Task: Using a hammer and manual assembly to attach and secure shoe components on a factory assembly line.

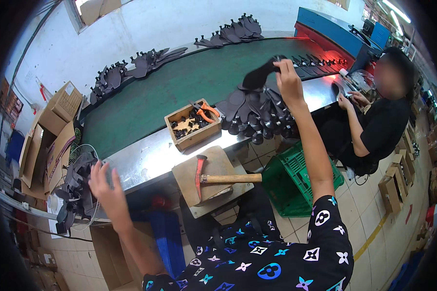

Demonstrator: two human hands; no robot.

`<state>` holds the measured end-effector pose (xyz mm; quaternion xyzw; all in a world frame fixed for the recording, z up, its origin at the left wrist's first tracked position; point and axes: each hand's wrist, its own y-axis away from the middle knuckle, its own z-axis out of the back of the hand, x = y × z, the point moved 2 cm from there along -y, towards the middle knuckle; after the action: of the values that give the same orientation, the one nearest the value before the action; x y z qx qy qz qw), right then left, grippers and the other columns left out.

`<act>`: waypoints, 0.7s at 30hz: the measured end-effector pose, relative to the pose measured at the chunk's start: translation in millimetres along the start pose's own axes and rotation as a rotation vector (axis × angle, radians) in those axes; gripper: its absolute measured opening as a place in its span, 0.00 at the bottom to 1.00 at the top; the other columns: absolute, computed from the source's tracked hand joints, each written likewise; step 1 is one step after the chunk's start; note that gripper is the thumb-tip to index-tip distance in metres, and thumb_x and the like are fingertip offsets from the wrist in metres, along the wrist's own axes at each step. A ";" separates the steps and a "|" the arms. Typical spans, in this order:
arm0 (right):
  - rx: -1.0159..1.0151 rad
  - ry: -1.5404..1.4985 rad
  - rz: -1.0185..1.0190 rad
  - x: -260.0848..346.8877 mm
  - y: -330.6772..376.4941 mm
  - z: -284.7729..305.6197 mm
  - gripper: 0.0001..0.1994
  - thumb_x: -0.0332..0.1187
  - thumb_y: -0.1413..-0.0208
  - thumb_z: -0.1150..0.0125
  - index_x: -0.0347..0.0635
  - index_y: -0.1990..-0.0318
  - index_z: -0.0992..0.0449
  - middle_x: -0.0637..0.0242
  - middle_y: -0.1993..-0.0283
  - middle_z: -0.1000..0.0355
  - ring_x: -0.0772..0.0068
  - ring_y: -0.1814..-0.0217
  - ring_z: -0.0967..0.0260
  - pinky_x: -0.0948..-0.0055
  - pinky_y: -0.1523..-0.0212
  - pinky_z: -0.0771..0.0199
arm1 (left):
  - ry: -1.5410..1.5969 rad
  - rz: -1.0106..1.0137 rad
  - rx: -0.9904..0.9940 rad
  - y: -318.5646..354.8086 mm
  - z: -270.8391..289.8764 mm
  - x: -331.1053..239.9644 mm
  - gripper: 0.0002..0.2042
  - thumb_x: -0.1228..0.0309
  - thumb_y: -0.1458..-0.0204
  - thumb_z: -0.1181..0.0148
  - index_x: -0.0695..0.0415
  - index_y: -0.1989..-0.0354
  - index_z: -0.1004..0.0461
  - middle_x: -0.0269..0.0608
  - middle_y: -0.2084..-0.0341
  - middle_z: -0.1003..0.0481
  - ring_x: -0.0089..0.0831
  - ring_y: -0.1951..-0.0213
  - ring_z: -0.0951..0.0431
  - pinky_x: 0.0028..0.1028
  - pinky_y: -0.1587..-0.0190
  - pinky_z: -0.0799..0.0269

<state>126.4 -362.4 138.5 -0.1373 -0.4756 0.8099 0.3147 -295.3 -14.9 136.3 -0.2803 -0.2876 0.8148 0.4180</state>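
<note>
My right hand [290, 83] is raised over the conveyor with its fingers closed round one end of a black shoe sole [258, 76]. Below that sole, a pile of black shoe soles [245, 107] with small heels lies on the metal edge of the bench. At the left, my left hand [109, 195] has its fingers spread and holds nothing. Close by it, more black soles [76, 182] sit in and around a wire frame [85, 154]. In front of me a hammer [199, 178] with a wooden handle rests across a square block [216, 194].
A wooden box [193, 141] holds small black pieces and orange-handled pliers [208, 111]. Behind it runs a green conveyor belt [145, 104], soles lining its far edge. A green crate [294, 186] stands on the floor. At the right, a co-worker [374, 121] handles a dark piece.
</note>
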 end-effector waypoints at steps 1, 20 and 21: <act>-0.055 -0.061 0.055 19.0 -12.5 3.9 0.15 0.21 0.50 0.38 0.40 0.54 0.31 0.57 0.55 0.32 0.52 0.52 0.29 0.63 0.54 0.23 | 0.058 -0.046 0.022 -4.7 1.1 -17.1 0.16 0.68 0.42 0.41 0.62 0.48 0.27 0.50 0.42 0.30 0.47 0.36 0.35 0.45 0.33 0.47; 0.321 0.173 -0.400 -194.3 86.2 -55.6 0.33 0.51 0.45 0.37 0.26 0.44 0.29 0.33 0.45 0.31 0.38 0.39 0.34 0.53 0.38 0.36 | -0.683 0.365 -0.225 -78.0 -43.6 152.7 0.30 0.47 0.48 0.40 0.54 0.43 0.32 0.47 0.52 0.25 0.48 0.51 0.25 0.51 0.51 0.32; 0.314 0.056 -0.425 -217.9 102.1 -69.2 0.32 0.51 0.44 0.38 0.26 0.46 0.27 0.33 0.45 0.31 0.38 0.39 0.34 0.54 0.37 0.37 | -0.621 0.511 -0.087 -74.3 -59.2 180.6 0.35 0.43 0.47 0.43 0.54 0.36 0.37 0.52 0.44 0.31 0.58 0.45 0.30 0.58 0.45 0.36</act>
<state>290.3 -490.3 -1.0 -0.0061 -0.3534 0.7853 0.5084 -304.5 187.1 109.3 -0.1008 -0.3553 0.9256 0.0830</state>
